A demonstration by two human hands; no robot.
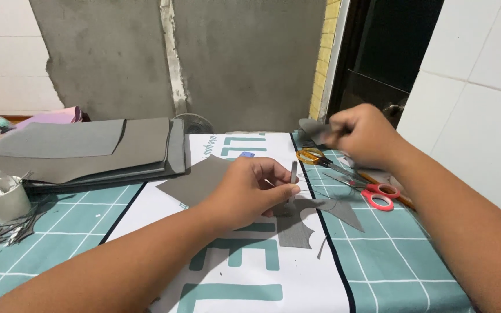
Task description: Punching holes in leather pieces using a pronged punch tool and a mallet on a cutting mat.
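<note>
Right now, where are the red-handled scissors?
In the head view, the red-handled scissors lie on the mat on the right side, just below the right hand and beside the orange-handled scissors.

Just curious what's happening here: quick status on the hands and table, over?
Left hand pinches small grey strip upright. Right hand grips something grey, blurred. Grey cut sheet below; red-handled scissors beside.
</note>
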